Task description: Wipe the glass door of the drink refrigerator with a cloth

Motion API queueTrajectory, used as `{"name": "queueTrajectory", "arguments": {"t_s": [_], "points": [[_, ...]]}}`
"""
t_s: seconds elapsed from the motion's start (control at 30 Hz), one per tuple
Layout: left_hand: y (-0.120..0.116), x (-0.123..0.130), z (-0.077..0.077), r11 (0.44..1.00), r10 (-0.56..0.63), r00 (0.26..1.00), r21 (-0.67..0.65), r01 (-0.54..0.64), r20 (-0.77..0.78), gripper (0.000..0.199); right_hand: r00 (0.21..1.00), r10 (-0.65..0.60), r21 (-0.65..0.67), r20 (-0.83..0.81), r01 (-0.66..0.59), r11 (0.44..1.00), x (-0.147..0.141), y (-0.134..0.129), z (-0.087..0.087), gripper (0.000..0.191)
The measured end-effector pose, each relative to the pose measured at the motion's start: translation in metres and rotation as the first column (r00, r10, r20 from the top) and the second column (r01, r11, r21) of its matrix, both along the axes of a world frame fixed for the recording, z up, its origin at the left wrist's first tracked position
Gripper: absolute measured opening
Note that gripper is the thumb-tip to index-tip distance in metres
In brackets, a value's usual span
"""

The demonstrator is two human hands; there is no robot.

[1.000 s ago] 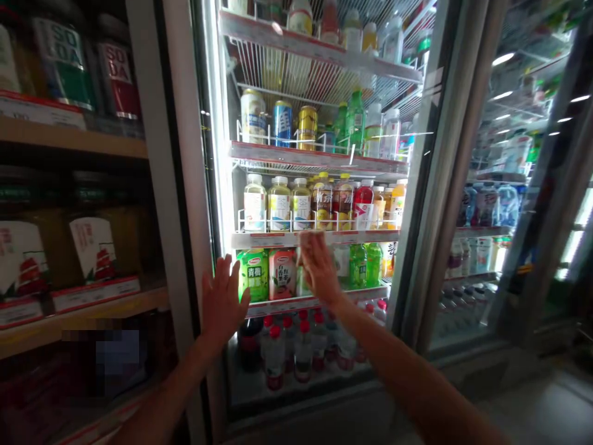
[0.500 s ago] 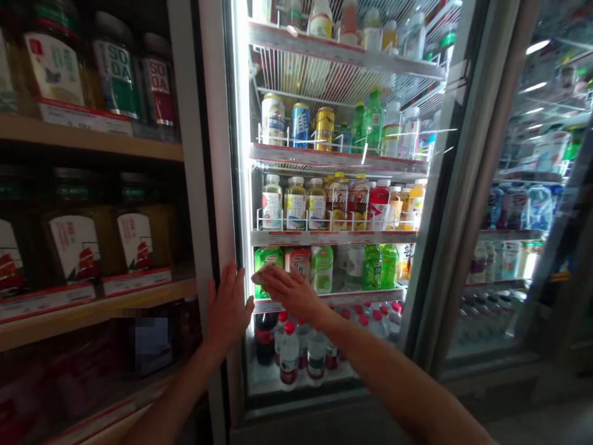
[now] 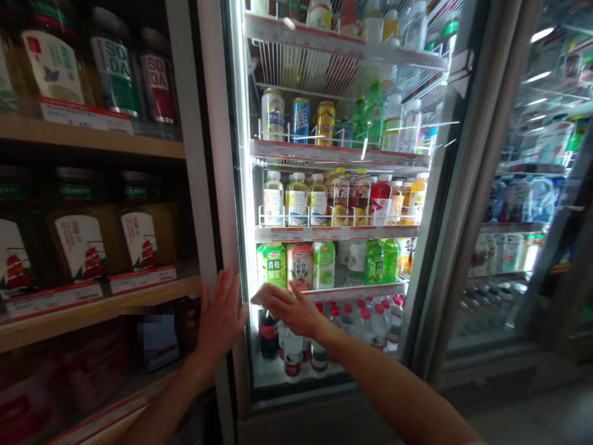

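Observation:
My left hand (image 3: 221, 316) lies with its fingers stretched out against the light upright frame (image 3: 217, 154) beside the lit drinks fridge. My right hand (image 3: 294, 312) reaches across to the left edge of the fridge's glass door (image 3: 333, 80). Its fingers are close together over a small pale cloth (image 3: 263, 295), which pokes out at the fingertips; most of it is hidden. Behind the glass near this hand stand a green carton-like bottle (image 3: 272, 262), a pink one (image 3: 300, 264) and a dark cola bottle (image 3: 269, 334).
Left of the frame, wooden shelves (image 3: 92, 142) carry soda bottles (image 3: 115, 68) and large juice bottles (image 3: 81, 235). Several rows of cans and bottles fill the fridge. Another glass-fronted fridge (image 3: 519, 210) stands to the right, past a metal door edge (image 3: 472, 185).
My right hand has moved down along the left edge of the glass, uncovering the green and pink drinks. My left hand has shifted slightly down and left on the frame.

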State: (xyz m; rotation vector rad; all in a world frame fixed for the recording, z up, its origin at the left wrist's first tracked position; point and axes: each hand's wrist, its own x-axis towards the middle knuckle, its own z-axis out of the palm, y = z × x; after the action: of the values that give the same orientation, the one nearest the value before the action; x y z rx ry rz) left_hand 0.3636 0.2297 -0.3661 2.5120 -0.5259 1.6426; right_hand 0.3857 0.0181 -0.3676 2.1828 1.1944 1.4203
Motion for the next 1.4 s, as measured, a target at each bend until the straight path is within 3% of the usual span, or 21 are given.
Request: {"name": "queueTrajectory", "arguments": {"t_s": [0.13,0.33,0.4,0.5,0.57,0.63,0.7,0.77,0.87,0.9,1.03,1.1,1.2,1.23,1.27,1.3,1.4], "points": [[-0.019,0.002,0.002,0.999,-0.039,0.999,0.0,0.039,-0.024,0.065,0.992,-0.119,0.299,-0.04,0.125,0.946,0.009,-0.021,0.021,0.054],[-0.049,0.002,-0.003,0.995,-0.085,0.996,0.046,0.086,-0.017,0.059,0.996,-0.09,0.121,0.005,0.089,0.989,-0.004,-0.062,-0.009,0.05],[-0.057,0.0,-0.007,0.995,-0.076,0.997,0.067,0.078,-0.034,0.057,0.986,-0.168,0.259,-0.003,0.163,0.952,-0.005,-0.074,-0.008,0.052],[-0.068,-0.004,-0.014,0.992,-0.061,0.994,0.104,0.07,-0.085,0.056,0.957,-0.287,0.478,-0.036,0.268,0.836,-0.004,-0.081,-0.006,0.054],[-0.074,-0.006,-0.019,0.99,-0.043,0.99,0.128,0.06,-0.134,0.056,0.962,-0.267,0.413,-0.062,0.268,0.87,-0.007,-0.082,-0.018,0.056],[-0.079,-0.007,-0.024,0.989,-0.021,0.984,0.143,0.047,-0.177,0.057,0.976,-0.203,0.233,-0.082,0.217,0.948,-0.012,-0.084,-0.037,0.057],[-0.083,-0.009,-0.028,0.986,-0.011,0.979,0.16,0.045,-0.204,0.058,0.982,-0.165,0.122,-0.095,0.176,0.977,-0.016,-0.089,-0.048,0.059],[-0.087,-0.01,-0.033,0.983,-0.017,0.975,0.172,0.056,-0.222,0.06,0.974,-0.198,0.199,-0.108,0.216,0.956,-0.016,-0.092,-0.045,0.061],[-0.093,-0.01,-0.037,0.983,-0.051,0.972,0.161,0.09,-0.23,0.06,0.948,-0.297,0.434,-0.115,0.317,0.844,-0.012,-0.091,-0.028,0.062],[-0.096,-0.01,-0.038,0.983,-0.064,0.971,0.155,0.101,-0.23,0.059,0.943,-0.313,0.457,-0.116,0.331,0.826,-0.011,-0.092,-0.025,0.061],[-0.102,-0.006,-0.042,0.984,-0.095,0.972,0.127,0.124,-0.215,0.056,0.94,-0.305,0.339,-0.149,0.339,0.878,-0.011,-0.123,-0.044,0.063],[-0.102,-0.002,-0.046,0.986,-0.104,0.976,0.109,0.127,-0.19,0.056,0.916,-0.367,0.429,-0.161,0.4,0.81,-0.012,-0.152,-0.056,0.063],[-0.101,0.004,-0.051,0.985,-0.123,0.982,0.102,0.139,-0.146,0.059,0.867,-0.468,0.647,-0.174,0.459,0.609,-0.013,-0.18,-0.061,0.06],[-0.101,0.005,-0.052,0.985,-0.125,0.984,0.103,0.139,-0.13,0.061,0.861,-0.475,0.678,-0.181,0.459,0.575,-0.013,-0.179,-0.061,0.059],[-0.102,0.006,-0.054,0.985,-0.124,0.986,0.106,0.136,-0.111,0.062,0.864,-0.467,0.678,-0.185,0.457,0.576,-0.014,-0.174,-0.061,0.059],[-0.104,0.007,-0.055,0.986,-0.119,0.989,0.106,0.129,-0.093,0.063,0.875,-0.445,0.647,-0.188,0.452,0.614,-0.014,-0.165,-0.061,0.059],[-0.109,0.007,-0.057,0.99,-0.102,0.993,0.093,0.107,-0.055,0.065,0.913,-0.354,0.458,-0.201,0.407,0.79,-0.016,-0.141,-0.066,0.061]]}}
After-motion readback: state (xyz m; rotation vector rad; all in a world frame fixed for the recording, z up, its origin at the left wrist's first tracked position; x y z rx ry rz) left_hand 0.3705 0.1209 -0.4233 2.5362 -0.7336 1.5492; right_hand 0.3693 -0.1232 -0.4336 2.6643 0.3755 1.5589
